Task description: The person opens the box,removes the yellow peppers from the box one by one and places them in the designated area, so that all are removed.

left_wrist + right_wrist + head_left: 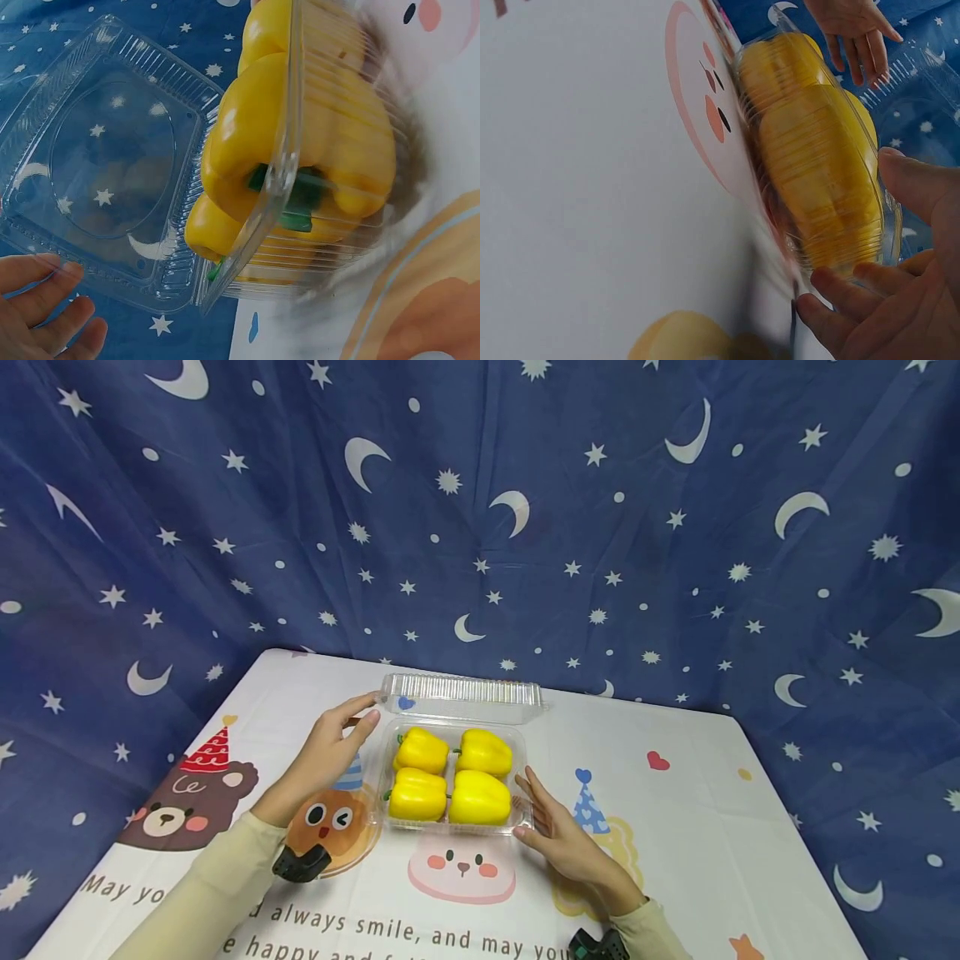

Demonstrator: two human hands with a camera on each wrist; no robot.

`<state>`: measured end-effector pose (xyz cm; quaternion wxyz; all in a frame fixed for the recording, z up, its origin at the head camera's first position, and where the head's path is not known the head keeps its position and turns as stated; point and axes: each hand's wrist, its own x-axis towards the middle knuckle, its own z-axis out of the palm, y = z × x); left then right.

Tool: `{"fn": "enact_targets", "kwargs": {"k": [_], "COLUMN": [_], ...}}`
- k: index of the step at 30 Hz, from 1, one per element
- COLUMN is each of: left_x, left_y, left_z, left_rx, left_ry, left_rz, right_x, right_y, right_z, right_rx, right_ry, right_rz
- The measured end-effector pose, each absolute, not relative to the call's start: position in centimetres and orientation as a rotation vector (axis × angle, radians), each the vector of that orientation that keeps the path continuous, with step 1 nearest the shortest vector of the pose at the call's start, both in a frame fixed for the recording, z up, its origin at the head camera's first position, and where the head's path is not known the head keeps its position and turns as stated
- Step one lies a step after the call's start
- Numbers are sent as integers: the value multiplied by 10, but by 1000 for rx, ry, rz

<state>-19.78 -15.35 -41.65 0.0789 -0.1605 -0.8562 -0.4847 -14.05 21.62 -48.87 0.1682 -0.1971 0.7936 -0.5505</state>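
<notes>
A clear plastic clamshell box [450, 723] sits on the table with several yellow bell peppers [481, 797] in its base, some with green stems [296, 202] showing. Its ribbed lid [465, 693] is folded back toward the curtain. My left hand [330, 752] is at the lid's left edge, fingertips right at the rim and fingers loosely extended. At the front right corner of the base is my right hand [558, 831]; its fingers lie along the side wall with the thumb apart from them, near the front rim.
A white tablecloth [675, 827] printed with cartoon animals and lettering covers the table. Behind the table hangs a blue curtain [555, 577] with moons and stars. Black wrist bands [302, 862] sit at both sleeves.
</notes>
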Motion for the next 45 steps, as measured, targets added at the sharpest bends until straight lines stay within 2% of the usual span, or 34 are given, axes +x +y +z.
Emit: {"fn": "enact_targets", "kwargs": {"k": [25, 45], "left_x": [-240, -245], "left_y": [-149, -151], "left_z": [-433, -446], "left_rx": [-490, -397], "left_ry": [-2627, -2712], "left_rz": [-1642, -1806], "right_x": [-142, -138], "right_y": [215, 217], "right_z": [-486, -484], "right_rx": [-550, -549], "right_ry": [2224, 2272], "right_rz": [-1590, -1535]}}
